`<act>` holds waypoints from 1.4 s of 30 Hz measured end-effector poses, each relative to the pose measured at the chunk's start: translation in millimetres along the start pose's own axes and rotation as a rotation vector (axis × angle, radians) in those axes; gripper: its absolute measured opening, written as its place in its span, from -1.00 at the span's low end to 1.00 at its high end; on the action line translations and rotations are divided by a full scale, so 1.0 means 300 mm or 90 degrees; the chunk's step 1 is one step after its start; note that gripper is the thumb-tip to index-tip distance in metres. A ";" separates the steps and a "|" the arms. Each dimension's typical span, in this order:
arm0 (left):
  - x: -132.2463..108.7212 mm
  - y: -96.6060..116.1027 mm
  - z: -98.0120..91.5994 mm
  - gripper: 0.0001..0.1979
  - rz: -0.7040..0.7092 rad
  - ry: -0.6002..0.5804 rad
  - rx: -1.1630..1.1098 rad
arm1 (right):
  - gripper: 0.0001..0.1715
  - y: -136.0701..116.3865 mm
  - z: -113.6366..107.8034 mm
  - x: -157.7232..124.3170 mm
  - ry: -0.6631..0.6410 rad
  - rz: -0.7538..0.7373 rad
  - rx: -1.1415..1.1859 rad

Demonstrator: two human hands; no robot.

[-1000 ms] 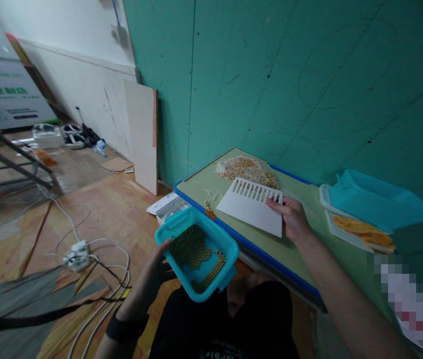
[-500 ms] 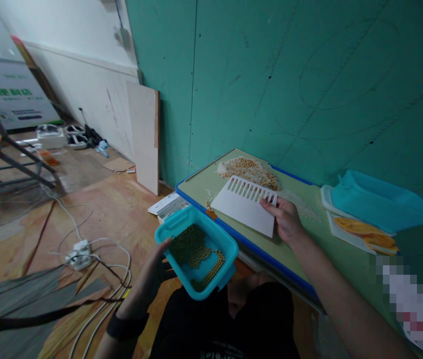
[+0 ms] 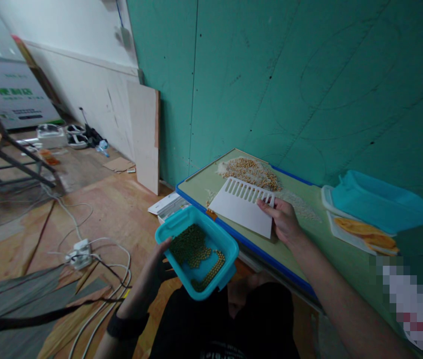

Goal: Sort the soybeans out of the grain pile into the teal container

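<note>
My left hand [image 3: 161, 267] grips the left side of a turquoise plastic basin [image 3: 231, 245], thumb over the rim and fingers beneath. Inside lie dark green beans [image 3: 188, 243] and some pale yellow soybeans [image 3: 214, 267]. The basin is held at the front edge of a low green table [image 3: 204, 182]. My right hand [image 3: 284, 217] is closed on the slotted edge of a flat white scraper [image 3: 239, 209], thumb on top. The scraper is tilted above the tabletop, near a spread pile of soybeans mixed with white grains [image 3: 251, 172]. A few beans lie near the table's front edge.
At the table's right are a second turquoise basin [image 3: 379, 202] and an orange cloth [image 3: 364, 232] on a white lid. A green wall [image 3: 256, 75] rises behind. On the floor to my left are a power strip [image 3: 80, 253] and loose cables.
The scraper and my right hand have shifted slightly left and toward me. The basin in my left hand is almost unmoved.
</note>
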State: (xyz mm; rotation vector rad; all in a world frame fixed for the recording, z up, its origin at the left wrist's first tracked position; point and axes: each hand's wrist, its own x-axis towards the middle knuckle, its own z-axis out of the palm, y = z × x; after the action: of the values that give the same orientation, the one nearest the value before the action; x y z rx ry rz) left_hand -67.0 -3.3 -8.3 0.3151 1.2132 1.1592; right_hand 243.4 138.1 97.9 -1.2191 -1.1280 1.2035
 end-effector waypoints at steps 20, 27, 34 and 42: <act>0.014 0.001 0.000 -0.25 -0.016 0.055 -0.004 | -0.23 0.034 0.017 0.019 0.051 -0.051 0.023; 0.012 0.008 -0.007 -0.39 -0.007 0.056 -0.020 | -0.26 0.040 0.050 0.023 0.015 -0.050 0.008; 0.031 0.006 -0.028 -0.35 -0.014 0.031 -0.012 | -0.26 0.045 0.052 0.026 0.012 -0.053 0.011; -0.009 0.023 -0.002 -0.39 0.017 0.057 0.012 | -0.30 0.057 0.067 0.034 -0.014 -0.057 0.022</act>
State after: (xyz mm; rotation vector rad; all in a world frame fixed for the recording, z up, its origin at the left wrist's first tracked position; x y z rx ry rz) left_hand -71.0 -2.7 -2.0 0.2973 1.3015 1.1968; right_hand 223.2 148.9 81.5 -1.1204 -1.1613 1.1653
